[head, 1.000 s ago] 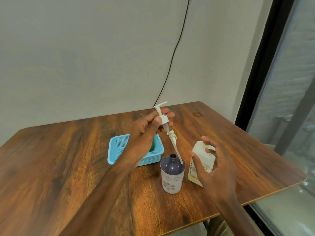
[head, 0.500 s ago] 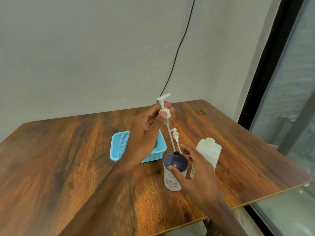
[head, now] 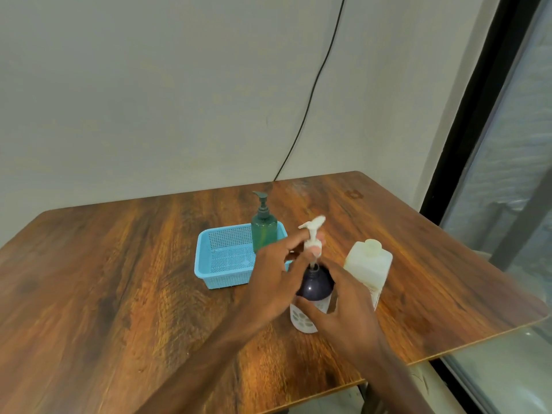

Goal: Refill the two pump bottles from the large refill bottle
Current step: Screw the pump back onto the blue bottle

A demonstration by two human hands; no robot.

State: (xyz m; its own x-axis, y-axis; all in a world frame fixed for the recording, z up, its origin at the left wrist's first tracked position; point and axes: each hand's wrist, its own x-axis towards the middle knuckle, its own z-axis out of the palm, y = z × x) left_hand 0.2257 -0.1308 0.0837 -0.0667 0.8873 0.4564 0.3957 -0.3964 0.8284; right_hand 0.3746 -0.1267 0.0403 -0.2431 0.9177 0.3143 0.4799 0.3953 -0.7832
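- Left hand (head: 276, 282), head view: fingertips pinching white pump (head: 312, 237), its tube entering neck of dark pump bottle (head: 315, 285).
- Right hand (head: 343, 312): fingers curled round dark pump bottle, upright on wooden table (head: 119, 279).
- Refill bottle (head: 370, 261): upright, just right of dark pump bottle.
- Green pump bottle (head: 264, 234): standing in blue basket (head: 221, 279), behind.

Pump bottles: two, one green bottle (head: 263, 234) and one dark bottle (head: 316, 285). Quantity one each: refill bottle (head: 369, 265), basket (head: 223, 280), white pump (head: 312, 234). Hands: two, left hand (head: 273, 279) and right hand (head: 349, 312).
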